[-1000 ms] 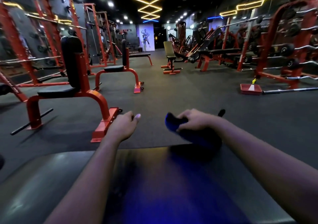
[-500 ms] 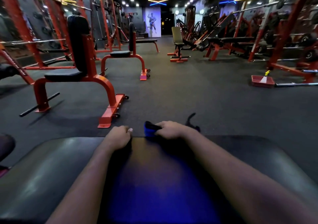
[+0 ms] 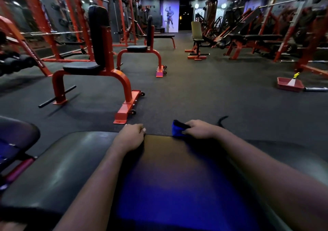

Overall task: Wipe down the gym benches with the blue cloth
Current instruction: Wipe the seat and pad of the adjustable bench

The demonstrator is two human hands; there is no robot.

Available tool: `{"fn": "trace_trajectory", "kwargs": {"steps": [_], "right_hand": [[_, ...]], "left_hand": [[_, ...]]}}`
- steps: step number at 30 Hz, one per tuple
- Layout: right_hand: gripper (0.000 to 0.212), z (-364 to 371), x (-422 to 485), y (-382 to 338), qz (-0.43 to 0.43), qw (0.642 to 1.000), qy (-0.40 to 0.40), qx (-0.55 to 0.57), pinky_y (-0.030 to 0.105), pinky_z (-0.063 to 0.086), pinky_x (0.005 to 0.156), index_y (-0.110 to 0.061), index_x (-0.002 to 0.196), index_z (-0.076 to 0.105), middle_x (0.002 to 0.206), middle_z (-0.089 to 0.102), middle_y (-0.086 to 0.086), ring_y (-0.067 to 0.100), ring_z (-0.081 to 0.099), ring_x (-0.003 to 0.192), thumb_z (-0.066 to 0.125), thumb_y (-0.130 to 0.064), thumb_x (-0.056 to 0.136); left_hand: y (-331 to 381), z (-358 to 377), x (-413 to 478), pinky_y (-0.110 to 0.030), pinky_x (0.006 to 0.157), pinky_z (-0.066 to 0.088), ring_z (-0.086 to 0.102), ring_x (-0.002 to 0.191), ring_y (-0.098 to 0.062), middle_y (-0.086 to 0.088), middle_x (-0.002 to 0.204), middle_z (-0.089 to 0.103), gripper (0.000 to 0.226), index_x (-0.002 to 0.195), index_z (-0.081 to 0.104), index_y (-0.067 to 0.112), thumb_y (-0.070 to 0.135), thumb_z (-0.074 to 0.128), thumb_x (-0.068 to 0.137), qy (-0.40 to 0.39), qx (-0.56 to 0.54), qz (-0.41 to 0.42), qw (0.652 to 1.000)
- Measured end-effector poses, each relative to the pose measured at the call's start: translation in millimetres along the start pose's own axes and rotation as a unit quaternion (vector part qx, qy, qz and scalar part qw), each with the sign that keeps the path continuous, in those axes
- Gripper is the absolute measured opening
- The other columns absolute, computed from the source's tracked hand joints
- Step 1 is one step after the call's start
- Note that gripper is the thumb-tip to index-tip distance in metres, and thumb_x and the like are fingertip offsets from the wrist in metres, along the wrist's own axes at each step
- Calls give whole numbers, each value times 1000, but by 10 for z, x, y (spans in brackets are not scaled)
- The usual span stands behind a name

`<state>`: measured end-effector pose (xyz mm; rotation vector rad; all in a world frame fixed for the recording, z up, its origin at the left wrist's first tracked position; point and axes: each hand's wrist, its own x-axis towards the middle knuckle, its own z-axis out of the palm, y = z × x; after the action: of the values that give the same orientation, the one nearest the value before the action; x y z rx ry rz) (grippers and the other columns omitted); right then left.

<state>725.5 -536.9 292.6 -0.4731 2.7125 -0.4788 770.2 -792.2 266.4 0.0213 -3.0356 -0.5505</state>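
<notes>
Both hands have drawn back toward the body over the last second, from a position out over the floor [image 3: 195, 97] to the far edge of the bench [image 3: 71, 159]. The right hand [image 3: 198, 130] holds the cloth [image 3: 178, 128] bunched in curled fingers. The cloth sits at the far edge of the pad, with its leading fold projecting just past that edge. The left hand [image 3: 132, 134] lies on the same edge, near the right hand but apart from it, and its fingers are curled downward. The fingertips are hidden behind the pad edge, so it cannot be told whether they hook the pad or hold nothing. Both forearms extend along the length of the pad. The return of the cloth to the far edge indicates that one stroke has ended and that the wipe of this bench is in progress rather than complete. The pad area nearest the body probably remains to be covered. The other benches, including the red-framed seat [image 3: 92, 67] ahead and to the left, stand well apart and are not yet attended to.
</notes>
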Motion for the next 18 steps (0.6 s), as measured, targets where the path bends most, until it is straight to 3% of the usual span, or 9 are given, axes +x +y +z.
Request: {"fn": "trace_trajectory", "kwargs": {"steps": [6, 9, 13, 15, 18], "right_hand": [[38, 330, 332, -1022, -63, 997, 49, -21, 35, 41, 98, -35, 131, 56, 136, 58, 10, 30, 54, 124, 49, -41, 94], [35, 198, 177, -698, -70, 997, 14, 21, 31, 43, 97, -35, 131, 57, 133, 60, 4, 25, 56, 121, 51, -38, 97], [22, 11, -18, -164, -39, 998, -19, 45, 29, 46, 93, -34, 119, 63, 123, 66, 4, 19, 63, 108, 53, -31, 99], [18, 15, -5, -135, -24, 999, -10, 32, 31, 47, 94, -35, 114, 62, 120, 67, 5, 20, 63, 107, 53, -32, 98], [30, 138, 130, -479, -13, 1000, 11, -15, 35, 48, 95, -32, 123, 61, 124, 64, 9, 27, 60, 114, 52, -39, 96]], "left_hand": [[-357, -204, -31, -39, 103, 36, 54, 116, -37, -19, 121, 64, 28, 99, 61, 13, 25, 36, 102, 14, 47, -58, 997], [-472, -227, -34, -45, 107, 36, 55, 115, -39, -20, 119, 64, 23, 89, 57, 16, 24, 38, 101, 17, 39, -67, 997], [-504, -220, -49, -40, 99, 40, 56, 110, -39, -20, 115, 65, 25, 85, 55, 17, 26, 38, 101, 23, 22, -65, 997], [-506, -210, -55, -39, 96, 39, 56, 109, -39, -20, 114, 65, 25, 84, 53, 17, 26, 37, 101, 25, 21, -59, 998], [-506, -208, -66, -40, 98, 37, 55, 109, -39, -20, 112, 65, 25, 81, 48, 18, 25, 37, 101, 30, 22, -52, 998]]}}
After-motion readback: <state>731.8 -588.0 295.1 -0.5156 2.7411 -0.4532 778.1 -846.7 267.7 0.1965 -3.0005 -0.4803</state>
